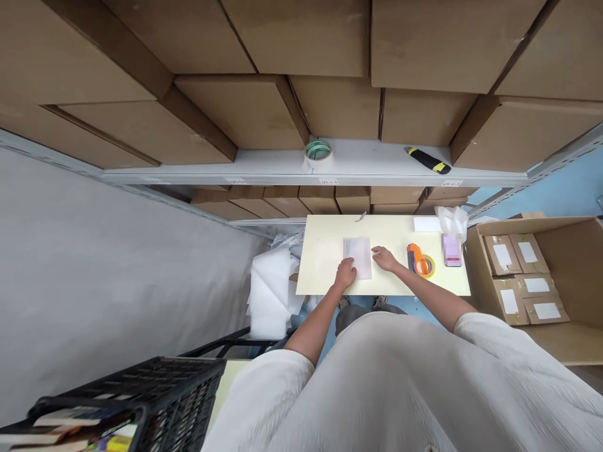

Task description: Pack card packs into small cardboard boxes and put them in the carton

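Warehouse aisle, steel shelving stacked with cartons: a person in a pale, crumpled shirt [377, 383] leans over a cream tabletop [325, 263]. Their left hand [346, 274] rests, fingers drawn together, on the lower left corner of a translucent plastic bag [358, 257] lying flat on the tabletop. Their right hand [385, 258], also narrow, reaches the bag's right edge. Whether either hand is gripping the bag cannot be told.

Right of the bag, an orange tape dispenser [416, 258] lies against a yellow tape roll [426, 266]. Farther right stands a pink packaged item [452, 250], near a crumpled white plastic bag [451, 221] and a white pad [426, 224]. A small metal tool [360, 216], too small to identify, lies beyond the bag at the tabletop's far edge.

Well left of the bag, white foam sheets [271, 289] are heaped, and a black plastic crate [141, 395] holding books [70, 433] sits nearer the person. Well right of it, an open cardboard box [556, 251] holds kraft mailers with white labels [503, 256].

Far beyond the bag, a white shelf [377, 160] carries a roll of green-striped tape [318, 152] and a black-and-yellow utility knife [428, 160] below brown cartons [282, 37].
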The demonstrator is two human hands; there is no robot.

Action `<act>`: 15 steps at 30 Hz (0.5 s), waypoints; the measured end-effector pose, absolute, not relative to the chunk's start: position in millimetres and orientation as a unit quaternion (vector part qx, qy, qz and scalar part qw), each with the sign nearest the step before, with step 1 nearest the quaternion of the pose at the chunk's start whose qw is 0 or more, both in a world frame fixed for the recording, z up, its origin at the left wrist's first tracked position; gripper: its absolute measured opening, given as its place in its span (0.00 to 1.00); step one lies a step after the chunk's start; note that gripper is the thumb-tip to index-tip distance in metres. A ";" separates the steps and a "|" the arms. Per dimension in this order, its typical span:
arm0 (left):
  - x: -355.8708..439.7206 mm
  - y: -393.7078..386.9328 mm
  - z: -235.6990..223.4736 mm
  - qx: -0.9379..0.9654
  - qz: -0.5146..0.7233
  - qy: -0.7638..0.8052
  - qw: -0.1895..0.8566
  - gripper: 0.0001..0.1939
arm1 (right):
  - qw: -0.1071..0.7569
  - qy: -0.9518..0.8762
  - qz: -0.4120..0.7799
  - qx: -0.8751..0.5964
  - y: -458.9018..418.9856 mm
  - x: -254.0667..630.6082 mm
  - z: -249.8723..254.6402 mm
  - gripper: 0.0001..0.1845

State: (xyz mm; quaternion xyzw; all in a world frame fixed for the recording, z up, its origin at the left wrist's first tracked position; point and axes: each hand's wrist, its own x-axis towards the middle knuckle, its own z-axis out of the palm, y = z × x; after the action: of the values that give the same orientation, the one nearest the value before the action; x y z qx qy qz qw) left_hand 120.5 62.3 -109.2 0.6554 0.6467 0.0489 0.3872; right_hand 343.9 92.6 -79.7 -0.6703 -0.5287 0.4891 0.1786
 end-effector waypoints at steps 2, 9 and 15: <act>117.1 61.2 -108.6 0.667 0.054 0.629 0.395 0.28 | 0.159 -0.449 0.531 -0.701 78.8 329.4 -92.7 0.22; 104.5 60.3 -113.7 0.659 0.011 0.611 0.438 0.30 | 0.158 -0.330 0.549 -0.751 66.0 310.5 -102.9 0.27; 94.6 60.0 -117.1 0.632 0.044 0.593 0.496 0.33 | 0.167 -0.291 0.559 -0.758 70.1 297.5 -93.4 0.12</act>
State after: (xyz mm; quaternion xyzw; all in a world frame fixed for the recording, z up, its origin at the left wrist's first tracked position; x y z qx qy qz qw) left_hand 94.6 60.0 -117.1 0.6324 0.5932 0.0435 0.4962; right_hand 297.5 70.1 -93.4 -0.7580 -0.2914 0.5591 0.1670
